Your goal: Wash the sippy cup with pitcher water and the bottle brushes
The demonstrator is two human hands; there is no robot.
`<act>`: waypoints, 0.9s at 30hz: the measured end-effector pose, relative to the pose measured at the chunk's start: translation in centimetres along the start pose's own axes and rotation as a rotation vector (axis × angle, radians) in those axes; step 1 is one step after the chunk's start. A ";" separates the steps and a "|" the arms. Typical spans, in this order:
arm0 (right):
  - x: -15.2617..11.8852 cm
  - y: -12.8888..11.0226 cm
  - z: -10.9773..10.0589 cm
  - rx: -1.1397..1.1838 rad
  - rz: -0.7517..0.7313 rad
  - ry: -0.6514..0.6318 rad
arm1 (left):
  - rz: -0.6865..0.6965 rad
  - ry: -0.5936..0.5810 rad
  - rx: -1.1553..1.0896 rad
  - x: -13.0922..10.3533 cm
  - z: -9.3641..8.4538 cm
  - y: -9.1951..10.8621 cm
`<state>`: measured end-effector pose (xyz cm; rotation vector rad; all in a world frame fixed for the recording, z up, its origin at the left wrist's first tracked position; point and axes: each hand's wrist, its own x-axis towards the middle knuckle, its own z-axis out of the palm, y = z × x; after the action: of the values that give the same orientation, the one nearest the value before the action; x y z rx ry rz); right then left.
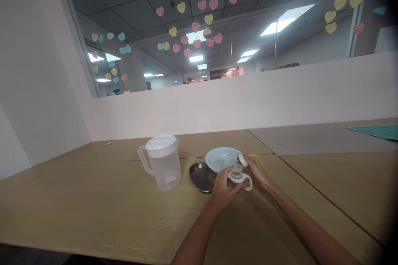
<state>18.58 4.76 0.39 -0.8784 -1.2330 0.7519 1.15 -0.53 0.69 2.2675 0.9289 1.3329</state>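
My left hand (222, 192) is closed around a small container (239, 178) with a white collar and a white loop handle on its right side. Its round mouth is uncovered and faces up; the body below is mostly hidden. Just above and to the right, my right hand (256, 169) grips a white cap (243, 160) with a bit of red at its edge. A thin yellow piece (260, 160) shows behind the right fingers; I cannot tell what it is. A pale blue-white bowl (219, 158) sits just beyond both hands. Left of my left hand lies an oval metal dish (200, 178).
A translucent plastic pitcher (166, 169) with a white lid stands left of the dish. The wooden table (93, 207) meets a low white wall (186, 112) under a window with heart-shaped notes. A green cloth (377, 131) lies at the far right.
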 end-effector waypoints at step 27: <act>-1.0 -1.7 -0.6 -0.490 -0.185 0.201 | 0.055 -0.017 0.034 -0.1 0.0 -0.1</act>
<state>19.00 3.05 1.37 -1.1848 -1.3161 0.2030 1.04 -0.53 0.60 2.3425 0.8960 1.3275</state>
